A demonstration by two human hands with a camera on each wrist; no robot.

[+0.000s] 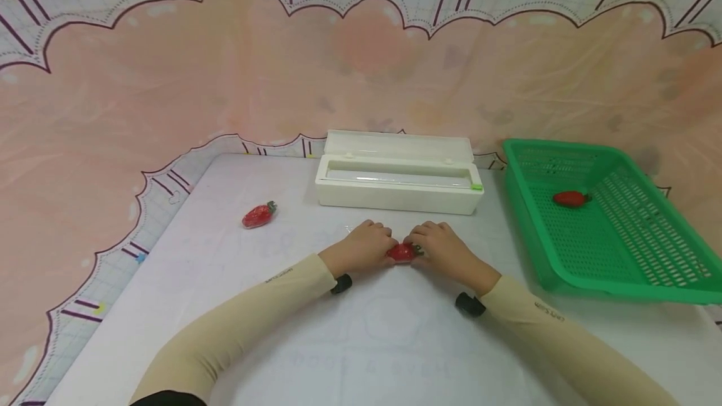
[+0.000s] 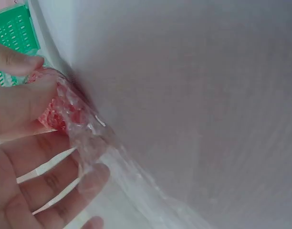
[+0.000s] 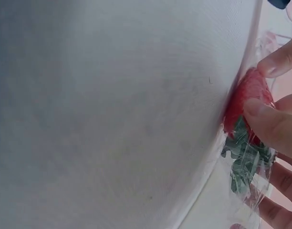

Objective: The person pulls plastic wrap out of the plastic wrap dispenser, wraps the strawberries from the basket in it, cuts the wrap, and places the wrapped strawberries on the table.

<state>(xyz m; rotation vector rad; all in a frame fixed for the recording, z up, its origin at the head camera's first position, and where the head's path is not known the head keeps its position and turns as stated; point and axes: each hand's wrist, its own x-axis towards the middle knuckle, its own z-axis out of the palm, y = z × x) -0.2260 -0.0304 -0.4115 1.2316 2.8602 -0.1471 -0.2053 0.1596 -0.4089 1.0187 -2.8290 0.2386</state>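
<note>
Between the two hands, a red strawberry with green leaves [image 1: 403,253] lies on the white table, wrapped in clear plastic film [image 2: 96,138]. My left hand [image 1: 365,247] pinches its body end, and loose film trails past the fingers in the left wrist view. From the other side my right hand [image 1: 442,250] grips the strawberry [image 3: 251,98] near its leaves, thumb on the red body. Film also spreads around the leaves in the right wrist view. Farther left on the table sits a second strawberry [image 1: 259,215] with a shiny, wrapped look.
Behind the hands stands a white film dispenser box [image 1: 397,196], its lid raised and a roll inside. At the right a green plastic basket [image 1: 570,287] holds another strawberry [image 1: 571,199]. A patterned cloth [image 1: 271,80] hangs behind the white table [image 1: 372,356].
</note>
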